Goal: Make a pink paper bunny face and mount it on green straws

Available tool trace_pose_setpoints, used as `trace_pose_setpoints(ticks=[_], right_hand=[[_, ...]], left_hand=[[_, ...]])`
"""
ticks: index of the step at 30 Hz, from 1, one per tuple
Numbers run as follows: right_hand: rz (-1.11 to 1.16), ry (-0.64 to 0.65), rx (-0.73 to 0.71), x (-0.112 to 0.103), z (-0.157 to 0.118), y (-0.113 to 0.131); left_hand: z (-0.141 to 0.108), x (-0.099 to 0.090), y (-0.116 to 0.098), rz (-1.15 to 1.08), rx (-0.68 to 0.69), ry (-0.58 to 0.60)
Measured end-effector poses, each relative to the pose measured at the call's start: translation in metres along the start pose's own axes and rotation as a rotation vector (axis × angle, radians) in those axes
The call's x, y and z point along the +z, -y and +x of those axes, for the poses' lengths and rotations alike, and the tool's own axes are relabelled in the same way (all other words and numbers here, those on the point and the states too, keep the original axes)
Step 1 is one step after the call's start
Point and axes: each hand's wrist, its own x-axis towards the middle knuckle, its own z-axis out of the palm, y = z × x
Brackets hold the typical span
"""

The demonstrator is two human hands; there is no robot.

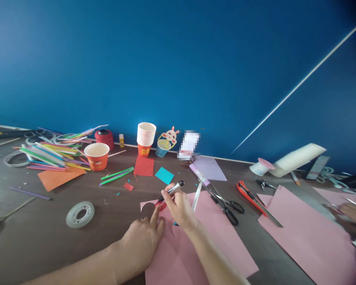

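Note:
My right hand [179,208] is closed round a black-and-white marker pen [173,189], its tip pointing down and left at the upper corner of a pink paper sheet [222,241]. My left hand [144,239] lies on the sheet's left edge, with its index finger stretched out beside the pen tip. A small red piece [163,206] shows between the two hands, partly hidden by fingers. By that corner, a curved dark patch [148,209] looks like a cut-out in the sheet. Black-handled scissors [227,204] rest across the sheet's upper right part.
Leftward are a tape roll [80,214], a paper cup [96,156] and coloured sticks [52,154]. Stacked cups [146,136], red paper [144,166] and blue paper [164,175] sit ahead. Rightward lies a red utility knife [252,198]; another person's hand [354,213] is at far right.

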Motion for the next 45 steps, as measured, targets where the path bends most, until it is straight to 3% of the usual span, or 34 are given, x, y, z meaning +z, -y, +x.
trace_pose_setpoints(ticks=[45], right_hand=[[-0.025, -0.025, -0.019, -0.002, 0.0018, -0.0038]], left_hand=[[0.0002, -0.0026, 0.0007, 0.028, 0.007, -0.028]])
